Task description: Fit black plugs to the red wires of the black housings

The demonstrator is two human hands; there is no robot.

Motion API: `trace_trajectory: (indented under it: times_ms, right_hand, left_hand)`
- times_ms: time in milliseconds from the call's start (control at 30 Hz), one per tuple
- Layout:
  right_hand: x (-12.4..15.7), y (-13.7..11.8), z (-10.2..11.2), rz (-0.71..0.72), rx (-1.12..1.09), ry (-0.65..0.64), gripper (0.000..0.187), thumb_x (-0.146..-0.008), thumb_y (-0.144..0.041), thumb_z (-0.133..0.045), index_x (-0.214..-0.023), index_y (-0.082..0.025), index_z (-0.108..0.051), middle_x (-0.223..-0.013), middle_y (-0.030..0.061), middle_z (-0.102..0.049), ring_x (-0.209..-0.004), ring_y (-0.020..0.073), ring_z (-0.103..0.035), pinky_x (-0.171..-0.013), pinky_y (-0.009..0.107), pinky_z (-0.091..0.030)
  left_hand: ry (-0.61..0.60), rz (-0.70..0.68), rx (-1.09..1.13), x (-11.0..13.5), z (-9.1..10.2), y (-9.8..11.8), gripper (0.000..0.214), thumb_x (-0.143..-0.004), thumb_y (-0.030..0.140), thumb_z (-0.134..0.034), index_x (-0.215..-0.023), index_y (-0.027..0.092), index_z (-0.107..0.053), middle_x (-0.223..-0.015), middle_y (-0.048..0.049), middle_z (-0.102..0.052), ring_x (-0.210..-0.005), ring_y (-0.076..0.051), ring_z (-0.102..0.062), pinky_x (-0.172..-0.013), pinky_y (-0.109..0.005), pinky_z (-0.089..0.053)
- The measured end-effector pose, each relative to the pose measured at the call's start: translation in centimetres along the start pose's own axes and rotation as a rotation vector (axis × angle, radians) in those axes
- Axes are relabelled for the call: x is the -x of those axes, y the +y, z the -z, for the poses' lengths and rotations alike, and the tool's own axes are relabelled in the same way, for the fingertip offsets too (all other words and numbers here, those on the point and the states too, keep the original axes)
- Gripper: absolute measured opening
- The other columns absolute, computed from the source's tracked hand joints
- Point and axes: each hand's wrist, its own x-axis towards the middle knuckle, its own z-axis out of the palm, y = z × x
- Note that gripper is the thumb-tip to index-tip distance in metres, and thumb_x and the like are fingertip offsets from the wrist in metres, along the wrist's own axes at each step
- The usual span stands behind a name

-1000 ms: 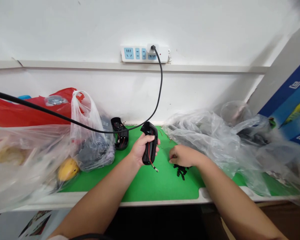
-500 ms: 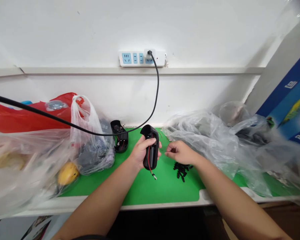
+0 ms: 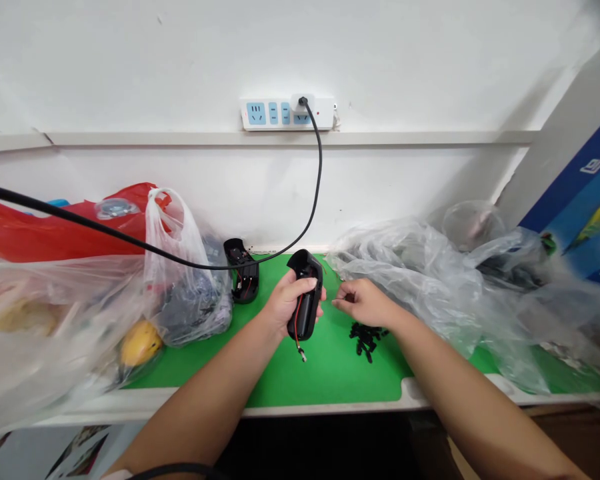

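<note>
My left hand is wrapped round a black plastic housing, its thumb pressed on the upper part. Red and black wires with a small white-tipped connector hang from the housing's lower end. To the right, my right hand is closed with thumb and finger pinched together; whatever may be between them is too small to make out. Just below it lies a pile of small black parts on the green mat. A similar black housing, showing its inside and wires, rests at the back left.
Clear plastic bags spread over the right side. On the left are a white carrier bag, a red bag and a yellow round object. A black cable loops in front from the wall power strip.
The housing in my left hand has tilted slightly, and its dangling connector has swung a little left. My right hand keeps its pinch beside the pile. The whole view has shifted slightly.
</note>
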Motion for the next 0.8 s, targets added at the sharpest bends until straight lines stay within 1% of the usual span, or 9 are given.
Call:
trace_trajectory:
  times_ms: [133, 300, 567, 633, 667, 733, 800]
  right_hand:
    - [0.04, -0.11, 0.03, 0.004, 0.013, -0.007, 0.013, -0.078, -0.024, -0.058, -0.068, -0.016, -0.059, -0.058, 0.0, -0.057, -0.051, 0.0108, -0.046, -0.05, 0.024, -0.034]
    - [-0.05, 0.06, -0.07, 0.006, 0.037, -0.011, 0.013, -0.079, -0.024, -0.058, -0.069, -0.016, -0.061, -0.059, 0.0005, -0.059, -0.052, 0.0112, -0.047, -0.05, 0.025, -0.034]
    - [-0.14, 0.53, -0.44, -0.019, 0.001, 0.004, 0.016, -0.078, -0.026, -0.059, -0.065, -0.017, -0.058, -0.056, 0.0004, -0.056, -0.05, 0.0114, -0.046, -0.049, 0.025, -0.034]
    - [-0.2, 0.61, -0.58, -0.041, -0.08, 0.001, 0.017, -0.079, -0.028, -0.059, -0.067, -0.017, -0.057, -0.057, 0.0006, -0.055, -0.05, 0.0116, -0.047, -0.048, 0.025, -0.036]
    - [-0.25, 0.59, -0.63, -0.064, -0.161, 0.007, 0.015, -0.079, -0.03, -0.059, -0.071, -0.017, -0.057, -0.059, 0.0006, -0.056, -0.05, 0.0119, -0.049, -0.048, 0.025, -0.037]
    - [-0.36, 0.39, -0.64, -0.11, -0.372, 0.034, 0.016, -0.081, -0.032, -0.058, -0.087, -0.017, -0.056, -0.066, 0.0008, -0.057, -0.05, 0.0126, -0.053, -0.047, 0.026, -0.041]
    - [-0.41, -0.02, -0.52, -0.128, -0.571, 0.078, 0.025, -0.082, -0.034, -0.057, -0.101, -0.018, -0.054, -0.073, 0.0012, -0.058, -0.052, 0.0128, -0.055, -0.049, 0.028, -0.045]
  left_hand:
    - [-0.023, -0.012, -0.023, 0.2, 0.1, 0.19, 0.04, -0.073, 0.036, -0.067, -0.1, 0.02, -0.042, -0.067, 0.0, -0.065, -0.04, -0.014, -0.057, -0.034, -0.021, -0.045]
    - [-0.014, -0.041, -0.032, 0.41, 0.09, 0.44, 0.039, -0.073, 0.036, -0.066, -0.097, 0.02, -0.041, -0.065, 0.0003, -0.064, -0.04, -0.014, -0.057, -0.033, -0.02, -0.044]
    - [0.034, -0.028, -0.03, 0.42, 0.02, 0.6, 0.041, -0.071, 0.037, -0.067, -0.099, 0.02, -0.042, -0.066, -0.0008, -0.065, -0.04, -0.015, -0.057, -0.034, -0.022, -0.045]
    - [0.044, -0.036, -0.021, 0.39, -0.08, 0.55, 0.04, -0.072, 0.035, -0.067, -0.099, 0.02, -0.042, -0.067, -0.0006, -0.065, -0.041, -0.015, -0.058, -0.035, -0.023, -0.046]
    - [0.05, -0.045, -0.012, 0.39, -0.17, 0.52, 0.04, -0.072, 0.035, -0.067, -0.099, 0.02, -0.041, -0.068, -0.0005, -0.065, -0.042, -0.015, -0.058, -0.036, -0.023, -0.046]
    - [0.053, -0.068, 0.019, 0.44, -0.41, 0.46, 0.039, -0.073, 0.033, -0.066, -0.1, 0.021, -0.041, -0.072, -0.0011, -0.065, -0.047, -0.016, -0.061, -0.04, -0.026, -0.049]
    - [0.05, -0.101, 0.051, 0.56, -0.68, 0.42, 0.039, -0.073, 0.031, -0.066, -0.1, 0.021, -0.04, -0.076, -0.002, -0.066, -0.053, -0.018, -0.063, -0.045, -0.03, -0.052]
